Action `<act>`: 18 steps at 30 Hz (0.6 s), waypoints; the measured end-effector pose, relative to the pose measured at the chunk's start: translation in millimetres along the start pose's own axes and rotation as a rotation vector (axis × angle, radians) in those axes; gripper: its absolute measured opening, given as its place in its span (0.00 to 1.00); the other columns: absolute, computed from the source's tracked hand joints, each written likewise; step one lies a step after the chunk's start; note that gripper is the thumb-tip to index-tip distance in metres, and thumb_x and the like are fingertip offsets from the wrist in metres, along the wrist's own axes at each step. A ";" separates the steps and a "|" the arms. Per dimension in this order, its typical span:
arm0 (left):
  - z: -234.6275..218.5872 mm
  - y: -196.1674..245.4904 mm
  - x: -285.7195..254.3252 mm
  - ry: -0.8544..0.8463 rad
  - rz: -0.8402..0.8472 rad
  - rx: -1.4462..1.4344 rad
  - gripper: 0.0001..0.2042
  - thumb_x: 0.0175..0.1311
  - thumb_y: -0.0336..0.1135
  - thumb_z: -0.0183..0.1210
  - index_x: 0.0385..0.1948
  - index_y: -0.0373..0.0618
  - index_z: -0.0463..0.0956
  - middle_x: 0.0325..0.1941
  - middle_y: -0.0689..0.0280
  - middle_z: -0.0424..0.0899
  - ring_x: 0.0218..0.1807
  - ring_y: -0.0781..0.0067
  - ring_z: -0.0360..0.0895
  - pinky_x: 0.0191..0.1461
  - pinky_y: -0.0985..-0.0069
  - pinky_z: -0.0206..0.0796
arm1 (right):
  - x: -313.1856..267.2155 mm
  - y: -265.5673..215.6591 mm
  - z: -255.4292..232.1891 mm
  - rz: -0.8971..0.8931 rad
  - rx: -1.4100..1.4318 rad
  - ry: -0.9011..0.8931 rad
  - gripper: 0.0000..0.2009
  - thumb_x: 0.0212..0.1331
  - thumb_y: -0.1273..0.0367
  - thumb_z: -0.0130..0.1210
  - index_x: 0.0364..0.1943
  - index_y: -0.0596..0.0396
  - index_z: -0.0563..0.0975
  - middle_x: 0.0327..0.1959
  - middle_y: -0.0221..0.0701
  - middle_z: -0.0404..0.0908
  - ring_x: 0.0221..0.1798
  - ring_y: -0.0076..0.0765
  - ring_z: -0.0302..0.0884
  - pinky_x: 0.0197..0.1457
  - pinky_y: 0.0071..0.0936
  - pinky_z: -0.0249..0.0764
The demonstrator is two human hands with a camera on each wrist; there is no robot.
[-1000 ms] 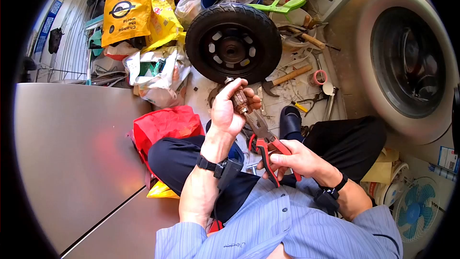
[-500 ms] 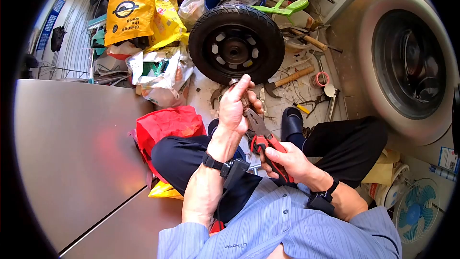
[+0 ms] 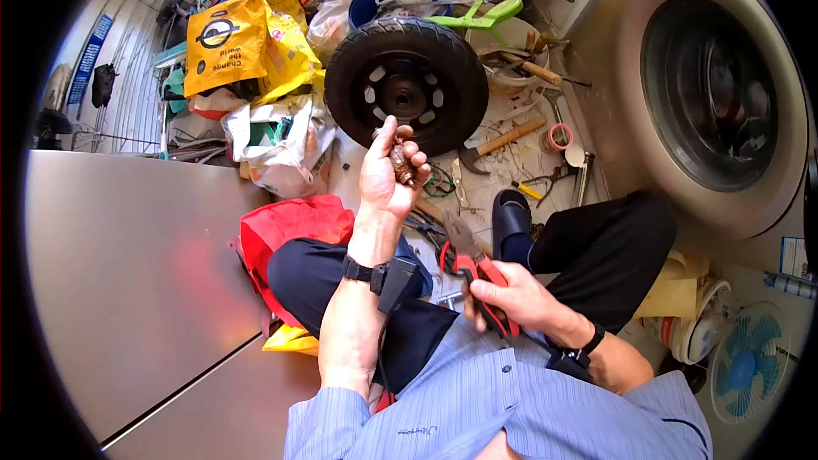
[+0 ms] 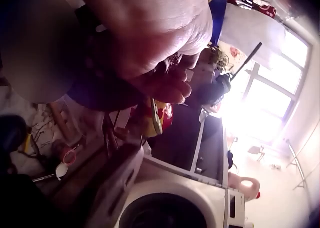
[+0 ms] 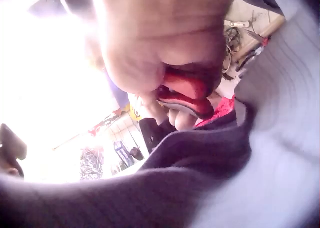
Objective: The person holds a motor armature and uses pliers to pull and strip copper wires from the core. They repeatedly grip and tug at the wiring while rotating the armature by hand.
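Note:
In the head view my left hand (image 3: 383, 183) holds a rusty, ribbed metal cylinder (image 3: 401, 166) in curled fingers, its narrow lower end showing over the palm. My right hand (image 3: 524, 298) grips combination pliers (image 3: 469, 262) with red and black handles. Their jaws point up toward the floor, below and to the right of the cylinder and apart from it. The red handles (image 5: 187, 85) show under the fingers in the right wrist view. Just beyond my left hand, a black-tyred wheel (image 3: 402, 89) leans upright. In the left wrist view the back of the hand mostly hides the cylinder.
Past the right shoe lie a wooden-handled hammer (image 3: 507, 138), a pink tape roll (image 3: 560, 136) and yellow-handled pliers (image 3: 530, 192). A washing machine (image 3: 622, 119) stands at right. At left are a grey panel (image 3: 136, 238), a red bag (image 3: 294, 217) and a yellow bag (image 3: 226, 47).
The pliers' jaws have come away from the end of the metal cylinder, and their handles are closer together. My left hand has moved left with the cylinder, away from the pliers.

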State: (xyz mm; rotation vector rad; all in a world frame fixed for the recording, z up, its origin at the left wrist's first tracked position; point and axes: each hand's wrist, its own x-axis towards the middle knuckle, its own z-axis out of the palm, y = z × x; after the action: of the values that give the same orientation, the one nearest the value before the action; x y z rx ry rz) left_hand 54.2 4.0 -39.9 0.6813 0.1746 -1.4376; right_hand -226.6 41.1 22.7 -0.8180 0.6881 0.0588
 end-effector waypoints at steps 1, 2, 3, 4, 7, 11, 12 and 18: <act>6.9 -3.8 -4.1 0.020 0.000 0.027 0.15 0.73 0.52 0.62 0.36 0.50 0.79 0.22 0.72 0.77 0.24 0.74 0.78 0.25 0.76 0.73 | 1.3 -4.9 -2.0 0.005 0.015 -0.003 0.16 0.77 0.59 0.54 0.52 0.60 0.74 0.38 0.36 0.87 0.32 0.27 0.86 0.36 0.24 0.80; 4.8 -5.2 -4.6 -0.035 -0.022 0.020 0.15 0.74 0.52 0.61 0.38 0.49 0.80 0.24 0.69 0.81 0.27 0.70 0.83 0.29 0.72 0.79 | 0.1 -11.0 -3.9 -0.007 -0.012 -0.026 0.17 0.77 0.60 0.54 0.56 0.61 0.73 0.44 0.40 0.88 0.39 0.32 0.89 0.38 0.25 0.83; 5.5 -7.1 -5.5 -0.037 -0.024 0.024 0.15 0.74 0.52 0.61 0.38 0.49 0.80 0.24 0.69 0.81 0.27 0.70 0.83 0.29 0.72 0.79 | 0.8 -12.0 -5.0 -0.011 -0.010 -0.025 0.17 0.77 0.60 0.54 0.56 0.61 0.73 0.44 0.40 0.88 0.39 0.32 0.89 0.38 0.25 0.83; 6.9 -10.0 -6.2 -0.062 -0.031 0.019 0.15 0.75 0.51 0.60 0.38 0.48 0.80 0.27 0.67 0.84 0.29 0.68 0.86 0.31 0.70 0.81 | 1.5 -12.9 -6.0 -0.012 -0.011 -0.034 0.18 0.76 0.60 0.54 0.57 0.60 0.73 0.45 0.39 0.87 0.40 0.33 0.89 0.38 0.25 0.83; 8.8 -15.5 -6.6 -0.110 -0.047 0.008 0.16 0.76 0.51 0.58 0.40 0.47 0.81 0.31 0.62 0.87 0.34 0.63 0.89 0.36 0.65 0.84 | 5.9 -15.2 -8.6 -0.016 0.009 -0.057 0.19 0.76 0.59 0.55 0.59 0.60 0.73 0.48 0.39 0.87 0.43 0.35 0.89 0.38 0.26 0.84; 8.8 -22.3 -9.7 -0.140 -0.043 0.016 0.18 0.77 0.52 0.57 0.43 0.45 0.82 0.35 0.58 0.90 0.37 0.58 0.90 0.43 0.59 0.86 | 13.5 -18.8 -7.1 -0.016 0.060 -0.087 0.21 0.75 0.58 0.56 0.60 0.61 0.73 0.50 0.42 0.86 0.44 0.37 0.90 0.39 0.27 0.85; 9.0 -22.8 -10.6 -0.135 -0.038 0.027 0.18 0.76 0.52 0.57 0.43 0.45 0.82 0.35 0.58 0.90 0.37 0.58 0.90 0.43 0.60 0.86 | 15.6 -20.4 -6.1 -0.022 0.074 -0.085 0.21 0.75 0.58 0.56 0.60 0.61 0.73 0.50 0.42 0.86 0.44 0.37 0.90 0.39 0.27 0.86; 10.7 -22.3 -16.5 -0.126 -0.067 0.123 0.19 0.76 0.53 0.57 0.43 0.45 0.82 0.29 0.64 0.87 0.32 0.64 0.88 0.39 0.64 0.84 | 29.7 -27.6 -7.3 -0.021 0.094 -0.099 0.22 0.75 0.57 0.55 0.61 0.61 0.73 0.46 0.43 0.87 0.43 0.38 0.89 0.37 0.28 0.86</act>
State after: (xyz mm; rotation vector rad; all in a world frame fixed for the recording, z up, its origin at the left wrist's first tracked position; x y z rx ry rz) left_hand 27.4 12.7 -30.2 0.6879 0.0114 -1.5603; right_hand -198.9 10.8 19.8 -0.7276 0.5848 0.0475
